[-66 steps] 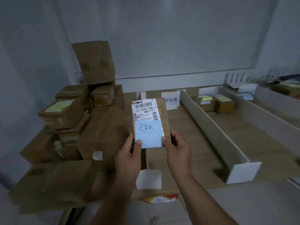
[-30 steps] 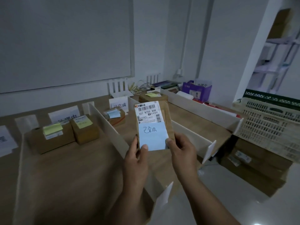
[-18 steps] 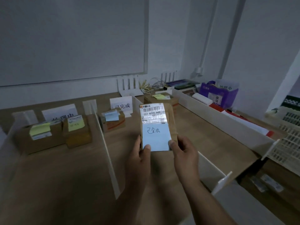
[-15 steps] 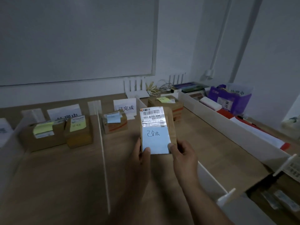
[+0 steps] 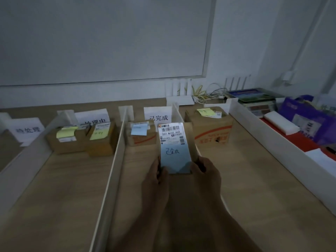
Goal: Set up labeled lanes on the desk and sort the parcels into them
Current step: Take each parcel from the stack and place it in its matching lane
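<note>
I see a thin brown parcel [image 5: 190,135] held up by my left hand [image 5: 158,186] and right hand [image 5: 207,179], which pinch its bottom corners. It has a white barcode sticker on top and a blue note [image 5: 175,157] below. Behind it in the same lane stand a white sign [image 5: 157,116] and a small box [image 5: 141,140] with a blue note. Past the white divider [image 5: 112,160] on the left sit two boxes [image 5: 67,144] with yellow notes.

Whiteboard [image 5: 101,39] on the wall [image 5: 236,42]; below it, a white router [image 5: 179,93] and tangled cables [image 5: 205,93]; far right, a weighing scale [image 5: 258,102] and purple bag [image 5: 305,117].
</note>
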Demonstrator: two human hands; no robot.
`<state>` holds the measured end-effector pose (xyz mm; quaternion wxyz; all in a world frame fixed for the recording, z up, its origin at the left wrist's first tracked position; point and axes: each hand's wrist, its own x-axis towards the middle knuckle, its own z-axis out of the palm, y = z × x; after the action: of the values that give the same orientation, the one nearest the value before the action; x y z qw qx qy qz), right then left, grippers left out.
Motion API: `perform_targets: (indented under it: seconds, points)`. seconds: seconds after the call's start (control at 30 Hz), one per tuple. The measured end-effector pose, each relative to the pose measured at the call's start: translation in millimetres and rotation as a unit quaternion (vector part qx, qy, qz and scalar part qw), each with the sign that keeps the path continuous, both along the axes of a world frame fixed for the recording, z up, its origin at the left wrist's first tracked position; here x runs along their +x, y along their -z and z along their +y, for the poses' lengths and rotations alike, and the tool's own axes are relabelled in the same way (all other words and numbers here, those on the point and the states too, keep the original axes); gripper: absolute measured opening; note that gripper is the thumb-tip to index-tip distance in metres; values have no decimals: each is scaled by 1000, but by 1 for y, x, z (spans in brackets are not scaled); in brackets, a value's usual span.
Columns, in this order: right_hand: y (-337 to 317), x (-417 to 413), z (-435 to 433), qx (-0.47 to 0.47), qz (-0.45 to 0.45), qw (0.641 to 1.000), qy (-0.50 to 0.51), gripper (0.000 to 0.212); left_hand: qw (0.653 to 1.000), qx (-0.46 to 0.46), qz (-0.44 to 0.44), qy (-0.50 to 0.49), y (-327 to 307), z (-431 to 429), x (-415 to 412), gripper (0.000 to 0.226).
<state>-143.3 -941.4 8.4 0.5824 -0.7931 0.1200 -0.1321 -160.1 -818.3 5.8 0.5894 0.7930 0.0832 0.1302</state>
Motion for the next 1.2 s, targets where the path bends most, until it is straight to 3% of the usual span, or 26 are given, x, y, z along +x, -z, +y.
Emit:
perform_targets:
  seconds: [0.17,0.47,0.57,0.93,1.2]
  points:
    - [21,39,3,-14,35,999,-17,21,999,25,40,6,27,5,44,37]
    - [75,126,15,-41,123,991,-32,9,989,36,142,37,78,10,134,46]
    - [96,155,28,-13,153,988,-26,16,984,45,165,41,99,15,164,44]
    - [113,271,34,-131,146,981,10,27,986,32,161,18,125,18,276,45]
    - [109,308,39,-146,144,979,10,27,986,15,161,-41,127,17,311,40]
